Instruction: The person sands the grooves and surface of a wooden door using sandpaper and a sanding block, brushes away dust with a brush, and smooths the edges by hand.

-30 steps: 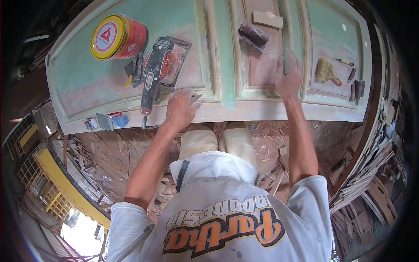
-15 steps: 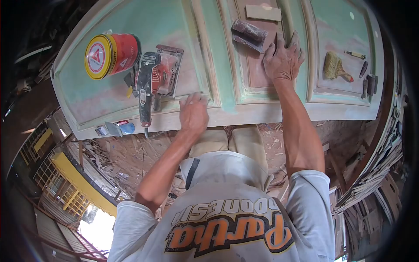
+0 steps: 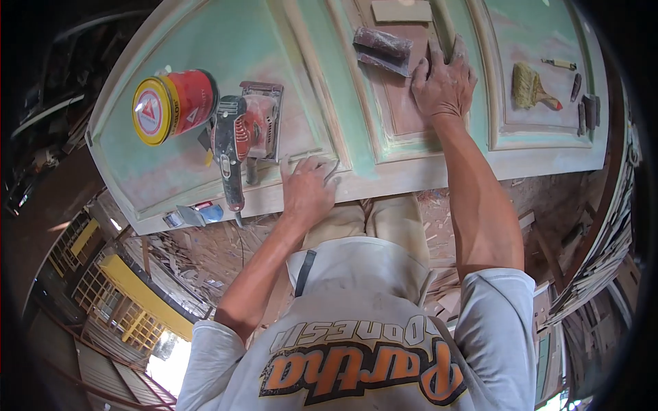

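Observation:
My right hand (image 3: pixel 445 85) lies palm down on the moulding of the middle section of a pale green wooden door panel (image 3: pixel 360 159). Its fingers are spread; whatever may be under the palm is hidden. Just left of it is a dusty folded piece of sandpaper (image 3: pixel 384 49), with a small light wooden block (image 3: pixel 401 11) above. My left hand (image 3: pixel 310 190) rests on the panel's near border, fingers apart, holding nothing visible. Left of that hand, a red and black power sander (image 3: pixel 236 140) sits on the panel.
A red and yellow can (image 3: pixel 175 106) lies on the panel's left section. A putty knife with a blue part (image 3: pixel 199 214) is at the near left edge. On the right lie a brush (image 3: pixel 533 88) and small dark pieces (image 3: pixel 588 113). Wood scraps (image 3: pixel 439 226) litter the floor.
The view has tilted slightly, shifting the panel. My left hand's fingers have spread a little. The right hand's fingers have changed position slightly on the moulding. The tools stay in place.

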Tool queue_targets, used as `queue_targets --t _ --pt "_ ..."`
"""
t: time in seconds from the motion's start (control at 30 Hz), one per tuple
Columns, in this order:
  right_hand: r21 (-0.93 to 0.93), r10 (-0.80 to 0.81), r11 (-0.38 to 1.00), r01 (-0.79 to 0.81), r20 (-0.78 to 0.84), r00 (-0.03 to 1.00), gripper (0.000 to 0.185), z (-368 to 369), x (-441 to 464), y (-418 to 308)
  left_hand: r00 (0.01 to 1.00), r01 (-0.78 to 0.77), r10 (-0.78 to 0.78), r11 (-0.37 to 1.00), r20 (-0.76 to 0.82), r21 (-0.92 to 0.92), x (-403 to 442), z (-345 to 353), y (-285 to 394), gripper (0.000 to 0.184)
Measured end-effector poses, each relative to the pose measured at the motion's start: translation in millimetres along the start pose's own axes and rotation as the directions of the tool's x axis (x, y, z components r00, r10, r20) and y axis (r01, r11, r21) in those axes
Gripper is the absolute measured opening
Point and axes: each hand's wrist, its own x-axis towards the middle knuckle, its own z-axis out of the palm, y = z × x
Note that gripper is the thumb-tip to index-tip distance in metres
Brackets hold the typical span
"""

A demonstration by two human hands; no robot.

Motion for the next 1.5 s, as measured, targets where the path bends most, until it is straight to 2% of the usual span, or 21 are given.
queue_targets --t 0.13,0.23,0.3,0.33,0.4,0.43,0.5,0.63,0.7,0.83,0.9,1.0,1.03,1.1,1.13,1.2,1.23,1.3,1.4,1.43,1.5 --pt "0.027 0.034 0.999 -0.035 0.053 0.998 0.055 1 -3 1 0.996 0.004 0.003 0.997 0.088 -0.082 5 -10 0 0.032" --pt "0.023 0.021 0.999 -0.022 0.013 1.000 0.054 1 -2 1 0.994 0.028 -0.030 0.999 0.108 0.017 9 -7 2 0.031" --pt "0.019 0.005 1.000 -0.004 -0.034 0.999 0.054 2 -1 2 0.996 0.002 -0.022 0.974 0.088 0.226 9 -2 0 0.037" --pt "0.037 -0.007 0.999 0.008 -0.048 0.999 0.053 3 0 2 0.996 -0.005 -0.016 0.973 0.091 0.229 11 -3 2 0.037" --pt "0.058 -0.017 0.998 0.020 -0.050 0.999 0.053 1 -5 2 0.954 0.134 -0.185 0.967 0.236 0.216 12 -9 9 0.045" --pt "0.057 -0.011 0.998 0.014 -0.043 0.999 0.053 1 -5 2 0.953 0.137 -0.188 0.966 0.236 0.219 9 -12 7 0.045" --pt "0.060 -0.008 0.998 0.011 -0.049 0.999 0.054 0 1 1 0.958 0.117 -0.104 0.993 0.266 -0.031 8 -26 -5 0.050" --pt "0.067 0.004 0.998 -0.002 -0.024 1.000 0.054 1 -1 4 0.980 -0.005 0.022 0.996 0.195 -0.088 1 -27 -20 0.049" --pt "0.091 -0.007 0.996 0.010 -0.027 1.000 0.054 0 -2 2 0.982 -0.090 0.082 0.995 0.169 0.037 -2 -15 -25 0.052" --pt "0.096 -0.003 0.995 0.002 0.008 1.000 0.054 -3 1 2 0.993 -0.058 0.052 0.996 0.105 0.062 0 9 -13 0.052" --pt "0.094 0.000 0.996 -0.002 0.017 1.000 0.054 -4 1 4 0.996 0.024 -0.034 0.992 0.079 0.122 6 15 0 0.052" --pt "0.115 0.001 0.993 -0.003 0.015 1.000 0.054 -7 3 4 0.992 0.092 -0.100 0.991 0.080 0.097 6 9 14 0.052" --pt "0.109 -0.001 0.994 0.000 0.007 1.000 0.053 -7 2 4 0.992 0.094 -0.102 0.991 0.080 0.097 7 4 15 0.052" --pt "0.107 -0.008 0.994 0.008 0.002 1.000 0.053 -7 -2 2 0.989 -0.053 0.028 0.984 0.146 0.171 7 -10 8 0.050" --pt "0.092 -0.011 0.996 0.010 0.008 1.000 0.053 -7 -3 3 0.990 -0.046 0.021 0.984 0.142 0.173 2 -14 1 0.050" --pt "0.075 -0.011 0.997 0.011 -0.004 1.000 0.053 -3 7 1 0.982 -0.144 0.098 0.943 0.162 0.300 3 -13 -17 0.035" --pt "0.078 -0.004 0.997 0.003 0.009 1.000 0.054 -3 2 2 0.979 -0.151 0.101 0.942 0.178 0.299 -2 -4 -19 0.035" --pt "0.075 0.010 0.997 -0.011 0.015 1.000 0.054 -2 2 3 0.997 0.035 -0.044 0.989 0.065 0.141 -3 18 -14 0.033" --pt "0.077 0.015 0.997 -0.017 0.024 1.000 0.054 -1 0 1 0.998 0.053 -0.055 0.985 0.006 0.162 2 28 4 0.031" --pt "0.071 0.009 0.997 -0.010 0.020 1.000 0.054 0 1 2 1.000 -0.011 0.014 0.988 -0.020 0.155 1 23 4 0.031" --pt "0.067 -0.009 0.998 0.007 0.021 1.000 0.054 -3 -1 3 1.000 -0.023 0.025 0.984 -0.011 0.178 -4 6 1 0.034"
